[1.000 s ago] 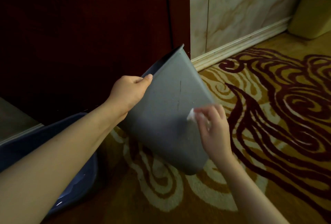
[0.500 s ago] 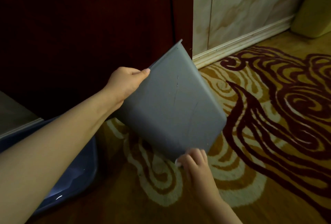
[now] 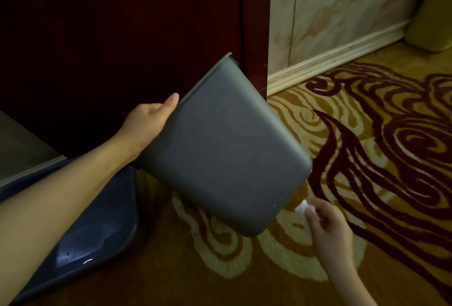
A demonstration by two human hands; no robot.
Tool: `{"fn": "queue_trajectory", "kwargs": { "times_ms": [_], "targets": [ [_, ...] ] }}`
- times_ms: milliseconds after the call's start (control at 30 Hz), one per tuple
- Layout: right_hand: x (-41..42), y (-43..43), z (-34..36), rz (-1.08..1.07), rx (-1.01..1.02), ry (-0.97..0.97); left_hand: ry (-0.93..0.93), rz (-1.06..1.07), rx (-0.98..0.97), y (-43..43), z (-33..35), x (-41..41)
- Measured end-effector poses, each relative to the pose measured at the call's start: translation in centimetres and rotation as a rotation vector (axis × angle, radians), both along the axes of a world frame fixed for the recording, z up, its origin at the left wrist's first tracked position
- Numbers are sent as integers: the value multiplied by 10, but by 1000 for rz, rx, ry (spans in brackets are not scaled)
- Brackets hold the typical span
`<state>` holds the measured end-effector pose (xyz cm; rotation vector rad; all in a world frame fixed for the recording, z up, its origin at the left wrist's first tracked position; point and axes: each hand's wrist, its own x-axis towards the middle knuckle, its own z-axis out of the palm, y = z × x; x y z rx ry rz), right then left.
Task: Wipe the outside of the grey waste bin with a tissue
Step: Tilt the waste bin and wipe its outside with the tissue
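The grey waste bin (image 3: 225, 149) is held up off the carpet, tipped so its base points down and to the right and its rim up and to the left. My left hand (image 3: 149, 122) grips the bin at its rim edge, thumb on the outer wall. A small wad of white tissue (image 3: 302, 208) is pinched in my right hand (image 3: 327, 227), just off the bin's lower right corner, a little apart from the wall.
A dark blue plastic basin (image 3: 97, 237) lies on the floor under my left forearm. Dark red wooden furniture (image 3: 122, 36) stands behind the bin. A marbled wall with pale skirting (image 3: 337, 54) runs at the right, above patterned carpet (image 3: 379, 146).
My right hand drew the tissue down the bin's side, past the base, then shifted right beside the lower corner. The bin has turned, showing a plainer face.
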<state>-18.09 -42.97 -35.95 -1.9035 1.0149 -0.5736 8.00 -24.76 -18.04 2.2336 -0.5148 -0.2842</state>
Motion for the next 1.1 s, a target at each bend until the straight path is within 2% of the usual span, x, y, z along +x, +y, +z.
{"fn": "queue_trajectory", "kwargs": {
  "times_ms": [100, 200, 333, 400, 467, 567, 667, 767, 833, 900, 967, 1000, 1067, 1100],
  "targets": [
    [12, 6, 11, 79, -152, -69, -47, -70, 58, -14, 14, 13],
    [27, 11, 21, 175, -185, -126, 60, -158, -39, -40, 19, 17],
    [29, 1, 27, 86, -235, -185, 113, -220, -173, -34, 14, 1],
    [23, 0, 28, 52, -273, -204, 197, -279, -152, -23, 20, 0],
    [19, 3, 28, 64, -301, -196, 257, -360, -49, -22, 33, 3],
    [20, 12, 31, 108, -335, -189, 197, -395, 14, -44, 47, 0],
    [32, 16, 35, 124, -395, -225, 0, -324, -40, -71, 41, -15],
    [40, 17, 25, 167, -455, -252, 1, -306, -95, -80, 34, -18],
    [34, 27, 9, 222, -435, -223, 29, -292, -119, -81, 35, -16],
    [16, 47, -16, 393, -330, -134, 33, -281, -137, -82, 35, -14],
    [-3, 66, -38, 579, -316, -19, 37, -254, -141, -82, 33, -11],
    [-10, 69, -45, 597, -292, -4, 43, -235, -141, -80, 34, -10],
    [-12, 65, -40, 461, -121, -40, 52, -201, -140, -78, 35, -8],
    [-9, 60, -34, 381, -97, -56, 55, -191, -143, -77, 35, -6]
  ]
}}
